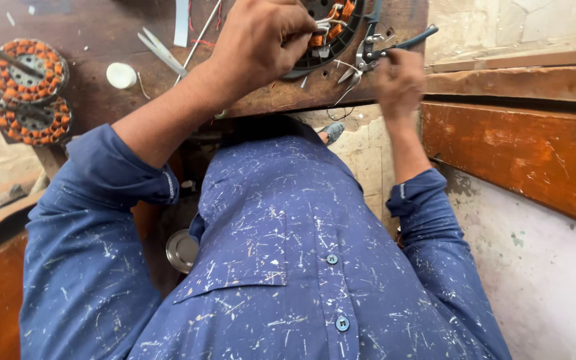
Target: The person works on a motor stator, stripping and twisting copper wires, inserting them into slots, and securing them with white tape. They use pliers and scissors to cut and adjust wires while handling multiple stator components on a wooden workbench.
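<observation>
Left hand (pixel 261 40) pinches the white wire leads (pixel 325 27) of a fan stator (pixel 331 30) (copper windings visible) resting at the near edge of the wooden workbench (pixel 101 100). Right hand (pixel 400 80), just right of the stator, is closed around blue-handled pliers (pixel 385 48). Two more stators (pixel 29 90) lie well left of it.

View: we have one head-worn camera | Facing: steeply down over our own chest toward the wooden workbench (pixel 101 100) edge | Nearness: close, shirt (pixel 288 253) fills the lower frame, both hands work at the top | Shared: no second view to overlap
</observation>
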